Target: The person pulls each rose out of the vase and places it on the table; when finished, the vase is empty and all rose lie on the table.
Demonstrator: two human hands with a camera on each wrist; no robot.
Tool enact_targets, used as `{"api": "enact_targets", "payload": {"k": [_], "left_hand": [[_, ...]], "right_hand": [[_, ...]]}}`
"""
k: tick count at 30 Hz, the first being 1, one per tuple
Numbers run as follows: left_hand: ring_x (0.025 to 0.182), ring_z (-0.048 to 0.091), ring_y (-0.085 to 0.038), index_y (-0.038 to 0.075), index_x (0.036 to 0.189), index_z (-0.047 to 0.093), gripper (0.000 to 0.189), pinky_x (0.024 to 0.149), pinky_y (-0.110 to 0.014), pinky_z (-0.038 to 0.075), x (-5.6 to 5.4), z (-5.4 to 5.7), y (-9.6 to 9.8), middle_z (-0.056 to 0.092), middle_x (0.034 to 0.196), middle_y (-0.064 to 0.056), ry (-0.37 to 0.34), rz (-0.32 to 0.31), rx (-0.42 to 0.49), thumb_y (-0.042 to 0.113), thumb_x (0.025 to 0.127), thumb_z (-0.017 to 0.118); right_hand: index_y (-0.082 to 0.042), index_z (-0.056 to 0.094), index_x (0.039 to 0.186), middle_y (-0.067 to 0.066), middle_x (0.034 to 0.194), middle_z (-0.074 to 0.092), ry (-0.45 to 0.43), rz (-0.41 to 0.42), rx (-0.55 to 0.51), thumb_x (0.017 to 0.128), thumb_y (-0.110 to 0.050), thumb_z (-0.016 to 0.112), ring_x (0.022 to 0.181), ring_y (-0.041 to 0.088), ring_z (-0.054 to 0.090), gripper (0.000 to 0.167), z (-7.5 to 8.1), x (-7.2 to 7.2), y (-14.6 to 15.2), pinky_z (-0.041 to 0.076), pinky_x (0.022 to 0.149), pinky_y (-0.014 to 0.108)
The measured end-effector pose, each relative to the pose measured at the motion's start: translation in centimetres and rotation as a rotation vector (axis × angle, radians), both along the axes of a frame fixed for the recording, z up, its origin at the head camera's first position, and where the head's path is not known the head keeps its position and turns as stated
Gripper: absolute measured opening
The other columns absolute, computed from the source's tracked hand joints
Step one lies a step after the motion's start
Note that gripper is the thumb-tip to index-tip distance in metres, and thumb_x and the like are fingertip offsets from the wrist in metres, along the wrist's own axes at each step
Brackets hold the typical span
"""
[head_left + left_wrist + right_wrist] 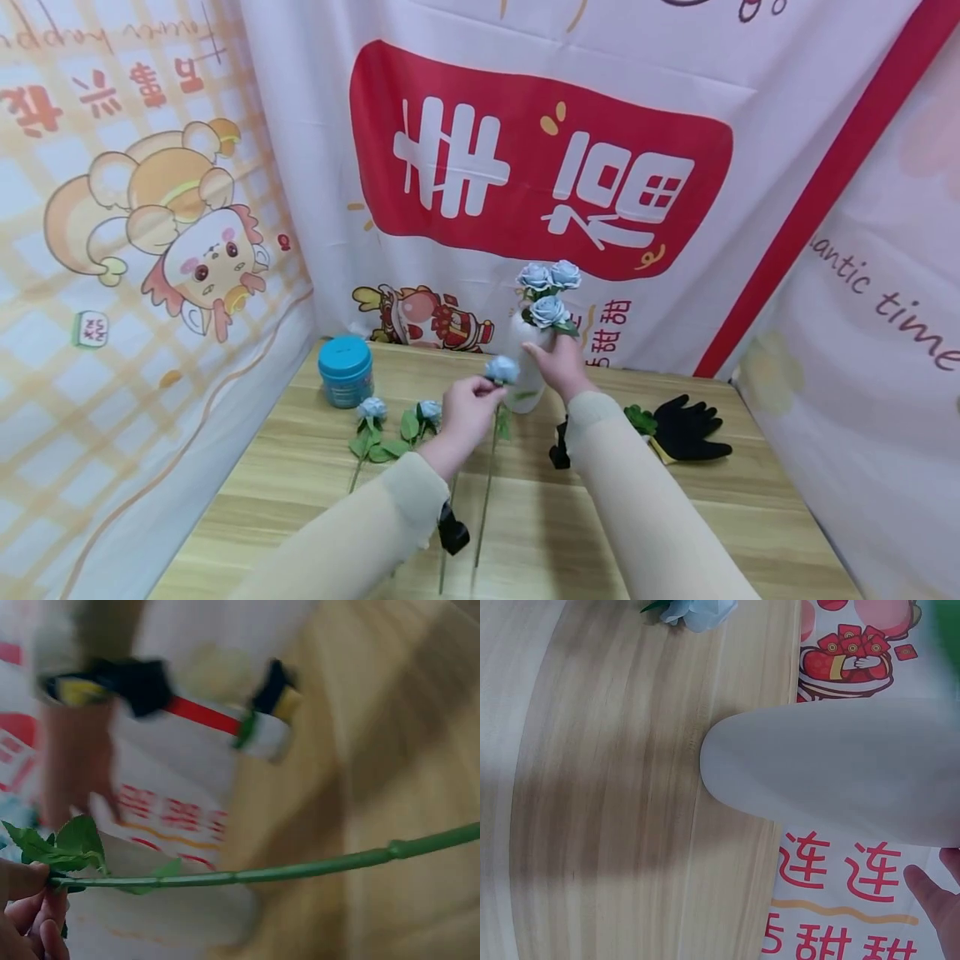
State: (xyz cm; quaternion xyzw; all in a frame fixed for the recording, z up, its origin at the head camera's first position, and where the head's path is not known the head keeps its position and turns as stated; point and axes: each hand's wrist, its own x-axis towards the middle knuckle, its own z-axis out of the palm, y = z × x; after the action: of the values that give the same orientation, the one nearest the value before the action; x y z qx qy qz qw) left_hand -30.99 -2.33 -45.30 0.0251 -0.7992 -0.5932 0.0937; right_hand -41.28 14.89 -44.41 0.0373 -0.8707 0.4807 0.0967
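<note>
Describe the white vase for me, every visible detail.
The white vase is tall, smooth and matte, with a rounded bottom edge; whether it is ceramic or plastic cannot be told. It stands about upright on the wooden table, before the cloth backdrop. Three pale blue roses with green leaves show at its mouth. The right hand has its grip round the upper part.

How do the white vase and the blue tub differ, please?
The white vase is tall and slender; the blue tub is short and squat. The vase holds blue roses; the tub wears a lid. The right hand is at the vase; the tub stands untouched. Both look upright.
</note>
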Motion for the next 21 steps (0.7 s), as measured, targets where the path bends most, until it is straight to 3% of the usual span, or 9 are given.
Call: {"api": "enact_targets", "payload": {"k": [4, 8, 14, 21], "left_hand": [[0.066, 0.059, -0.016, 0.012, 0.078, 0.073, 0.015, 0.058, -0.032, 0.048, -0.9, -4.6, 0.4, 0.065, 0.074, 0.002, -0.146, -0.011, -0.144, 0.024, 0.087, 0.078], [0.068, 0.058, -0.016, 0.013, 0.075, 0.072, 0.016, 0.060, -0.033, 0.048, -1.4, -7.2, 1.3, 0.065, 0.076, 0.001, -0.215, -0.068, -0.275, 0.022, 0.087, 0.075], [0.058, 0.054, -0.018, 0.013, 0.064, 0.060, 0.029, 0.053, -0.034, 0.044, -2.2, -9.2, 2.7, 0.057, 0.065, -0.001, -0.268, -0.132, -0.406, 0.024, 0.085, 0.078], [0.066, 0.058, -0.021, 0.009, 0.068, 0.065, 0.025, 0.063, -0.037, 0.049, -2.8, -10.1, 3.2, 0.063, 0.072, -0.006, -0.291, -0.088, -0.487, 0.022, 0.080, 0.082]], "right_hand": [[-0.017, 0.034, 0.152, 0.010, 0.153, 0.039, -0.028, -0.008, 0.013, 0.090, -0.031, 0.074, 0.137, 0.030, 0.039, 0.075, 0.1, 0.0, 0.0, 0.031, 0.110, 0.047], [-0.017, 0.033, 0.153, 0.011, 0.153, 0.038, -0.048, -0.014, 0.025, 0.091, -0.032, 0.073, 0.138, 0.031, 0.038, 0.075, 0.1, 0.0, 0.0, 0.031, 0.110, 0.048], [-0.018, 0.029, 0.154, 0.009, 0.156, 0.034, -0.087, -0.027, 0.021, 0.091, -0.034, 0.072, 0.140, 0.030, 0.035, 0.078, 0.2, 0.0, 0.1, 0.030, 0.111, 0.048], [-0.017, 0.029, 0.154, 0.010, 0.156, 0.034, -0.080, -0.017, 0.021, 0.092, -0.034, 0.071, 0.140, 0.030, 0.034, 0.077, 0.4, 0.2, 0.0, 0.028, 0.112, 0.047]]}}
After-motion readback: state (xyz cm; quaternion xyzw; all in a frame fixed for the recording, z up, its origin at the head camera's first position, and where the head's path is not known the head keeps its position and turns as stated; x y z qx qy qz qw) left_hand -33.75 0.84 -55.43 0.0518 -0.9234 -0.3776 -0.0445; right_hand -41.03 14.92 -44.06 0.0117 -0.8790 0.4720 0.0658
